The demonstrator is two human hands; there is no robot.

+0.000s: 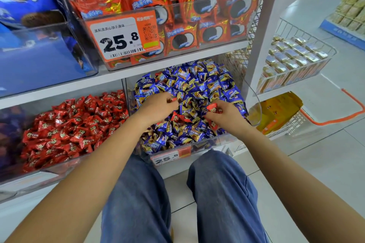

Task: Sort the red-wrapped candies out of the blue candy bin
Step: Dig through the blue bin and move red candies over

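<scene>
A clear bin (223,140) on the lowest shelf is heaped with blue-wrapped candies (199,85). Both my hands are in the heap. My left hand (156,107) pinches a small red-wrapped candy (173,99) at its fingertips. My right hand (225,114) grips another red-wrapped candy (213,108) between thumb and fingers. A few more red candies (178,117) lie among the blue ones between my hands, and one red candy (213,124) shows under my right wrist.
To the left stands a clear bin of red candies (75,124). Above are a bin of red cookie packs (177,16) with a price tag (122,37) and a blue-pack bin (39,55). Wire baskets (296,55) stand right. My knees (177,193) are close under the bin.
</scene>
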